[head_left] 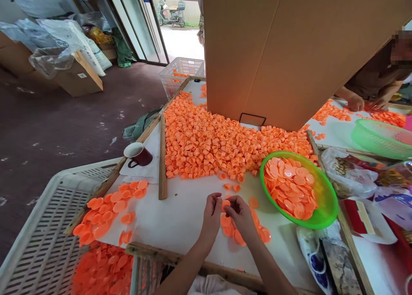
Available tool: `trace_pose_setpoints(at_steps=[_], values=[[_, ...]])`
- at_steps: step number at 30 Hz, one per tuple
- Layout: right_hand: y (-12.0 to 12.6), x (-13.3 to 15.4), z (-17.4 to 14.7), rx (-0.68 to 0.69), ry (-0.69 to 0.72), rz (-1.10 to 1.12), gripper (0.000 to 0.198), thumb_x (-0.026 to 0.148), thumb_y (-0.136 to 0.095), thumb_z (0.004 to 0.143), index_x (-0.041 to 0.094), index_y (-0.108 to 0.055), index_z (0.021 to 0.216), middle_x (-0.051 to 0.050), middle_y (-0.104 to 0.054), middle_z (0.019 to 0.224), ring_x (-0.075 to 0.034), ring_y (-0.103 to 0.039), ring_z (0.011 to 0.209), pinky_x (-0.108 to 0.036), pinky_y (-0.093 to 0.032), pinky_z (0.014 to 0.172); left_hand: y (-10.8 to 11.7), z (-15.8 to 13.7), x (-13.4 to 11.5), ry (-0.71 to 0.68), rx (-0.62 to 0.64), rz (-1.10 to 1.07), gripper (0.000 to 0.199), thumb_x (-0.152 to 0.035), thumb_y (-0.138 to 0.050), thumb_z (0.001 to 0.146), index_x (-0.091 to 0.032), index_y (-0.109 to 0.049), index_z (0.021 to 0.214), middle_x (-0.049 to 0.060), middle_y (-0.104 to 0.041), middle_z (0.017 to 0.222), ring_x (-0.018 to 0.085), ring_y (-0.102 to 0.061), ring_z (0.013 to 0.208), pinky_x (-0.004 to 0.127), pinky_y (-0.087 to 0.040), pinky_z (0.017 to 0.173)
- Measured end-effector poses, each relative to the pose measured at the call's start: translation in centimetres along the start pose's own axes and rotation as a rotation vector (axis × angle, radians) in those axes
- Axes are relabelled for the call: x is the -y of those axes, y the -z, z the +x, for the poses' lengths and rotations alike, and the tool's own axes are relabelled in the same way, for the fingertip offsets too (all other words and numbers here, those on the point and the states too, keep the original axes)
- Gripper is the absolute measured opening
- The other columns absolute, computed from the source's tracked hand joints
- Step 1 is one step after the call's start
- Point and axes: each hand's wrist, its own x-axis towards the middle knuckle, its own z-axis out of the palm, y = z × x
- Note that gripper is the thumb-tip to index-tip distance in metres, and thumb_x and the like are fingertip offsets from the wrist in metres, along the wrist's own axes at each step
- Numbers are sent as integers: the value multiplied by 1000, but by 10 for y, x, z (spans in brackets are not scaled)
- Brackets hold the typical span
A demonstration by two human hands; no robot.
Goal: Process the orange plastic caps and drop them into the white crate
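My left hand (211,215) and my right hand (238,213) meet above the white tabletop (180,213). Between their fingertips is a small orange plastic cap (226,204), pinched from both sides; the fingers partly cover it. Just beneath the hands lies a loose group of flat orange discs (238,238). Farther back spreads a large heap of small cup-shaped orange caps (206,145), a few of them strayed toward my hands. To the right, a bright green bowl (328,209) holds a pile of orange discs (291,185).
A brown mug (141,154) stands left of a wooden strip (162,158). Finished-looking orange pieces (109,207) lie at the left edge, over a white crate (48,226). A tall cardboard sheet (273,50) rises behind the heap. At right, another person's hands (355,102) work over orange caps.
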Motion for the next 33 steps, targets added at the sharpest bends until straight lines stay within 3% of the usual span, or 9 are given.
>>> trace_pose_setpoints(at_steps=[7, 16, 21, 27, 33], values=[[5, -1, 0, 103, -15, 125, 30, 40, -66, 77, 21, -59, 99, -1, -62, 79, -14, -57, 68, -30, -49, 67, -1, -6, -11, 42, 159, -175, 34, -36, -63, 77, -20, -51, 103, 0, -51, 85, 13, -51, 76, 25, -46, 68], [7, 12, 0, 128, 5, 131, 30, 37, -73, 69, 21, -62, 93, -1, -63, 84, -15, -57, 73, -28, -49, 66, 2, -6, -11, 56, 168, -237, 29, -32, -67, 71, -17, -56, 94, 2, -58, 81, 14, -52, 75, 26, -43, 67], [9, 14, -2, 218, -49, 166, 32, 42, -67, 75, 20, -62, 99, -4, -63, 92, -16, -58, 79, -30, -50, 70, 3, -6, -15, 69, 151, -224, 27, -34, -66, 73, -17, -56, 91, 1, -58, 81, 14, -52, 74, 26, -43, 66], [6, 6, -1, 128, -45, 90, 31, 46, -64, 76, 20, -64, 94, -3, -63, 83, -14, -56, 69, -26, -47, 60, 0, -6, -19, 76, 134, -197, 23, -36, -63, 75, -17, -56, 86, 1, -58, 80, 15, -54, 74, 26, -44, 65], [3, -3, 7, 80, -78, 98, 29, 44, -69, 71, 17, -65, 83, 0, -59, 71, -12, -51, 60, -24, -41, 51, -1, -1, -8, 52, 70, -176, 19, -34, -62, 76, -17, -56, 81, 1, -58, 76, 14, -54, 72, 26, -44, 66]])
